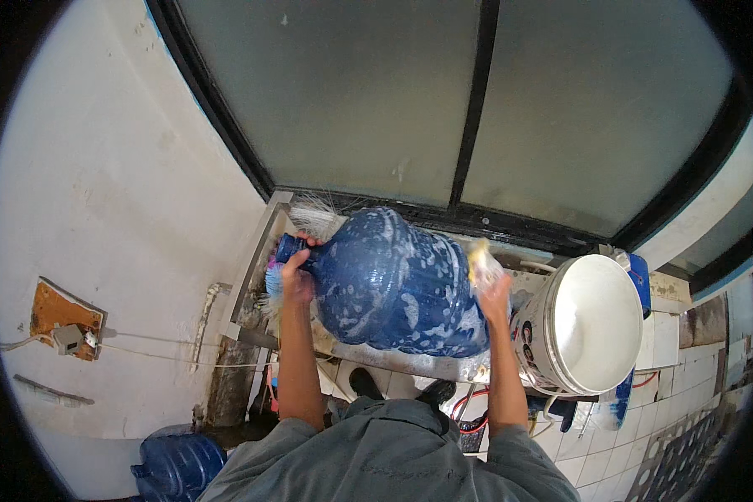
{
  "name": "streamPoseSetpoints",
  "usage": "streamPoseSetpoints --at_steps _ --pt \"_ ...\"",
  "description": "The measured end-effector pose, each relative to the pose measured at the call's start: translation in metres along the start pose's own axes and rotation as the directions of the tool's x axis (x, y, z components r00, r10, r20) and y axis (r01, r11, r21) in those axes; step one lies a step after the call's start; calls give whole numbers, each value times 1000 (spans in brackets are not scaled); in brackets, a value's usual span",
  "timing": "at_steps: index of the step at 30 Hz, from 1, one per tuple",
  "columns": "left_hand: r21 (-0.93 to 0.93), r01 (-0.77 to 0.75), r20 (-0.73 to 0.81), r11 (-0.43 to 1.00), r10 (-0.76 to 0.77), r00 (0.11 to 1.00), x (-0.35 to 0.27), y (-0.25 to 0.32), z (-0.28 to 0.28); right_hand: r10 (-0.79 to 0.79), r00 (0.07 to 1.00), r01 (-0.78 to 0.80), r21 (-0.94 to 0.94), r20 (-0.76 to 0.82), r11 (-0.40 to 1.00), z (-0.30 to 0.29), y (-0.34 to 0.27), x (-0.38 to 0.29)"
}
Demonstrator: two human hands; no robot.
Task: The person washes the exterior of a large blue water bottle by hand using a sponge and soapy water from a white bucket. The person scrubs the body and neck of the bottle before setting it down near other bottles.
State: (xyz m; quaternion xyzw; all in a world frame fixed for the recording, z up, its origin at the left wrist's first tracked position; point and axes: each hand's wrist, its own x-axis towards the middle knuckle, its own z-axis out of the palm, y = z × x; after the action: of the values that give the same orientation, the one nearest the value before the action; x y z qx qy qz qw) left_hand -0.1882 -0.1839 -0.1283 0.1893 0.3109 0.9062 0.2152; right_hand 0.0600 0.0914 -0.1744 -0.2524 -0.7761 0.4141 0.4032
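Note:
A large blue plastic water jug (376,282) lies on its side over a metal sink counter (408,363), streaked with white suds. Its neck points left, and my left hand (298,276) is wrapped around that neck. At the jug's base end, my right hand (494,296) grips a yellow and white scrubbing sponge (482,263), blurred, close against the plastic. The underside of the jug is hidden.
Right of the jug stands a white plastic bucket (596,323). Bristle brushes (317,216) sit behind the jug's neck. Another blue jug (179,464) is on the floor at lower left. A thin cable (163,351) runs from a wall socket (69,339). Frosted glass panes (364,94) rise behind the counter.

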Motion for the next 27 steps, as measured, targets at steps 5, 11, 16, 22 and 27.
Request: streamPoseSetpoints --at_steps 5,11,16,22,27 --pt "252 -52 -294 966 127 947 13 -14 27 -125 959 184 -222 256 957 42 -73 52" --pt "398 132 -695 908 203 690 24 -14 41 -160 970 146 -86 -184 986 98 -113 -55" --pt "414 112 -776 904 286 562 32 -16 24 -166 984 144 -265 -60 953 114 -82 -104" --pt "411 34 -624 911 254 739 17 -7 20 -98 992 53 -435 -81 899 77 -56 8" --pt "449 -21 -657 893 346 670 9 -21 10 399 909 -414 -344 -117 843 56 -24 62"
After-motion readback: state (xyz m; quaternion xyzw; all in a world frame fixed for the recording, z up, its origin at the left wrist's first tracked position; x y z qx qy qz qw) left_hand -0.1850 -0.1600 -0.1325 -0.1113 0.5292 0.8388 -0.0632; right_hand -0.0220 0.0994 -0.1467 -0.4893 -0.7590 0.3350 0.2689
